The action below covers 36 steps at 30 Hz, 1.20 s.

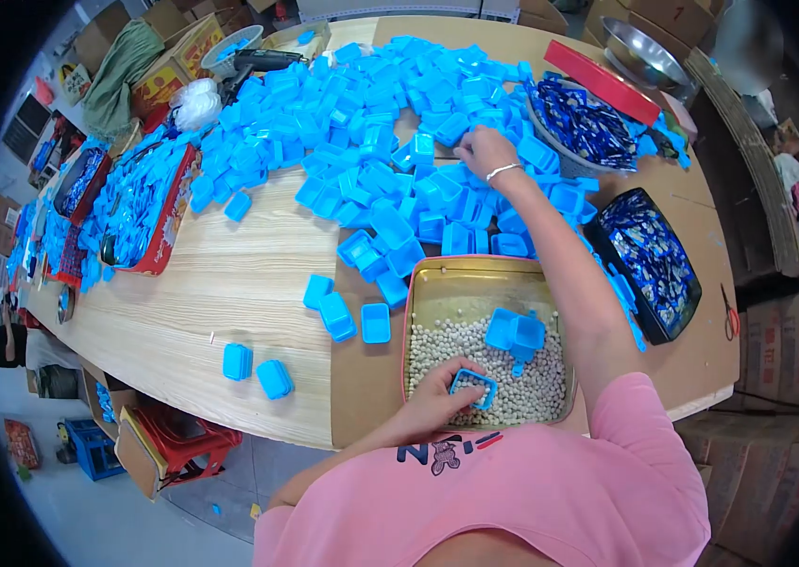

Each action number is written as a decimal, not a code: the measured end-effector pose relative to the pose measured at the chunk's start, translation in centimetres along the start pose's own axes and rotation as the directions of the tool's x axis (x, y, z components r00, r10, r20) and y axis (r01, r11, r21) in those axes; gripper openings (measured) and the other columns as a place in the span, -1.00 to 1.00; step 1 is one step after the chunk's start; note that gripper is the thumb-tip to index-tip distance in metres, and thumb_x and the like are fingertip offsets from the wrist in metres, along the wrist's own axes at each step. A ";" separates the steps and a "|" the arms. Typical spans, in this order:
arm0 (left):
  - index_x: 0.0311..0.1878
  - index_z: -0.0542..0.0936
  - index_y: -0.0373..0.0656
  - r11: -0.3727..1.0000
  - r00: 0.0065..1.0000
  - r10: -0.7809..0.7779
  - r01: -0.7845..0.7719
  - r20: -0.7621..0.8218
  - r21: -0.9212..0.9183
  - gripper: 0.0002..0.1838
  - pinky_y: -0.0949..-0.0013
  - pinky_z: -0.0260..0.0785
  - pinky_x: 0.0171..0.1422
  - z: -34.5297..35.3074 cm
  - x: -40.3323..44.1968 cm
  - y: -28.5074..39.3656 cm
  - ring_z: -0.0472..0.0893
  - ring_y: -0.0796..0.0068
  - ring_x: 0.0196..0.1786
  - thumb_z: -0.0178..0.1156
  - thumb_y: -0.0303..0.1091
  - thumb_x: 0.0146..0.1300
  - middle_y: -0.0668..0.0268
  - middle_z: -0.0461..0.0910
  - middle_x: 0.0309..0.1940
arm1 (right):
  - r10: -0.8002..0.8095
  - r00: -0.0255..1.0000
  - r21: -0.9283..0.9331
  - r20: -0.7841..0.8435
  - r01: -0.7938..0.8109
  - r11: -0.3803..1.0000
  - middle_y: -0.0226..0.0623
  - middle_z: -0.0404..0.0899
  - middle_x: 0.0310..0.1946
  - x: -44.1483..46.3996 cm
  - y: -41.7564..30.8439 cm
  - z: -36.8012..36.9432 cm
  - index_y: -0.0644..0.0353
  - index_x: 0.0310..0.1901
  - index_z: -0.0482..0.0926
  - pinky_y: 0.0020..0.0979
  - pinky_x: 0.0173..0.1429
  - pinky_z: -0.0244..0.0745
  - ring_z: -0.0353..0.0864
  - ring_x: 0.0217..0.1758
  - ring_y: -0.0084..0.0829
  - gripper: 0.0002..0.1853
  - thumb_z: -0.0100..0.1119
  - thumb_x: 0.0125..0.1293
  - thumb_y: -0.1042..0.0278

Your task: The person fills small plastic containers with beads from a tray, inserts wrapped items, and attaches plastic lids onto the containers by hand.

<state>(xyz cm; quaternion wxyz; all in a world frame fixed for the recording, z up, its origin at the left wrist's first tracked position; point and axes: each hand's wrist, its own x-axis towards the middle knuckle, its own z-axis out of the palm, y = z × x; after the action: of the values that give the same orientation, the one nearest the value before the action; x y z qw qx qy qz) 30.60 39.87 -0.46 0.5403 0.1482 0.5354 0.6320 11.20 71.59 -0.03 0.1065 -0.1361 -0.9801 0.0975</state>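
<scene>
My left hand (435, 395) is closed around a small blue plastic box (477, 386), its thumb over the opening. A few white beads show inside that box. Below it lies a tin tray (412, 326) with a layer of small white beads (437, 352). Two more blue boxes (516, 333) rest on the beads, and a blue scoop-like piece sticks out by them. Across the table, my right hand (486, 151) reaches into a big heap of blue boxes (324, 109), fingers curled down among them. What its fingertips grip, if anything, is hidden.
A bowl (584, 132) and a black tray (645, 265) of dark blue packets stand at right, with scissors (730, 312) beyond. At left is a red tin (168, 213) of blue pieces. Closed blue boxes (275, 379) sit near the front edge. A red stool (192, 439) stands below.
</scene>
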 end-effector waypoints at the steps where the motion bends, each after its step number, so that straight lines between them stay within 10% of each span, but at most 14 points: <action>1: -0.05 0.50 -0.11 1.000 1.000 0.005 -0.005 0.005 0.008 -0.77 0.65 0.32 -0.33 -0.1 0.0 0.0 0.44 0.70 -0.42 0.17 -0.47 0.22 0.41 0.51 -0.36 | 0.019 1.000 0.049 -0.003 -0.019 0.999 -0.18 0.54 -0.16 0.8 -0.5 0.4 0.08 -0.27 0.63 -0.13 -0.02 0.48 0.52 -0.23 -0.08 -0.79 0.20 0.16 0.16; 7: 0.02 0.46 -0.13 1.000 0.997 0.021 -0.020 0.077 -0.016 -0.74 0.65 0.34 -0.20 -1.2 0.2 -0.8 0.48 0.71 -0.29 0.13 -0.48 0.27 0.37 0.56 -0.24 | 0.074 0.957 0.234 -0.281 -0.007 0.972 -0.15 0.52 -0.13 4.4 -4.6 5.7 0.08 -0.17 0.58 -0.15 -0.02 0.48 0.53 -0.22 -0.04 -0.73 0.20 0.17 0.13; 11: 0.04 0.46 -0.11 1.000 0.986 -0.012 0.016 0.164 -0.024 -0.74 0.66 0.30 -0.20 -1.4 0.1 0.0 0.46 0.73 -0.28 0.12 -0.47 0.28 0.39 0.55 -0.25 | 0.197 0.980 -0.094 0.003 -0.195 0.976 -0.10 0.48 -0.03 4.7 -3.8 4.6 0.14 -0.02 0.54 -0.12 -0.05 0.48 0.53 -0.10 -0.06 -0.56 0.26 0.07 0.14; 16: 0.05 0.45 -0.10 0.997 0.973 -0.012 0.030 0.229 -0.073 -0.74 0.68 0.26 -0.22 -1.6 0.5 -0.7 0.43 0.74 -0.32 0.12 -0.45 0.30 0.43 0.53 -0.28 | 0.041 0.994 -0.356 -0.098 -0.074 0.931 -0.18 0.41 0.10 6.4 -2.2 6.1 -0.03 0.09 0.48 -0.05 0.18 0.38 0.43 0.14 -0.08 -0.46 0.28 0.05 0.04; 22: 0.04 0.46 -0.09 0.998 0.977 0.053 -0.045 0.207 -0.044 -0.74 0.64 0.11 -0.48 -1.8 0.9 -1.3 0.32 0.76 -0.51 0.12 -0.42 0.29 0.47 0.45 -0.47 | 0.180 0.981 -0.126 -0.067 -0.187 0.974 -0.23 0.35 0.13 9.8 -1.8 6.5 -0.15 0.12 0.48 -0.02 0.21 0.33 0.35 0.21 -0.13 -0.45 0.30 0.03 0.08; 27: 0.04 0.46 -0.09 0.993 0.978 0.046 -0.023 0.201 -0.115 -0.74 0.64 0.09 -0.49 -1.5 0.9 -1.7 0.32 0.78 -0.52 0.12 -0.41 0.29 0.48 0.44 -0.48 | -0.015 0.999 -0.135 0.050 0.022 0.991 -0.25 0.33 0.13 7.4 -3.6 6.3 -0.22 0.07 0.49 -0.09 0.14 0.41 0.43 0.13 -0.11 -0.47 0.34 -0.01 0.12; 36: 0.07 0.44 -0.10 0.992 0.985 -0.066 0.082 0.160 -0.095 -0.72 0.61 0.36 -0.15 -1.2 0.1 -0.2 0.46 0.71 -0.28 0.12 -0.44 0.30 0.41 0.52 -0.28 | -0.181 0.881 -0.114 0.437 0.254 0.961 -0.20 0.39 -0.04 2.3 -2.9 2.5 -0.12 -0.01 0.52 -0.16 -0.04 0.50 0.55 -0.13 -0.12 -0.46 0.40 -0.12 0.09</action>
<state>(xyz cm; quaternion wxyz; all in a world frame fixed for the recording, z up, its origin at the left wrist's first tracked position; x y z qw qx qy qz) 29.75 39.32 -1.10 0.6106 0.1499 0.4638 0.6242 7.76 69.11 -1.42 -0.1098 -0.0091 -0.9935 0.0293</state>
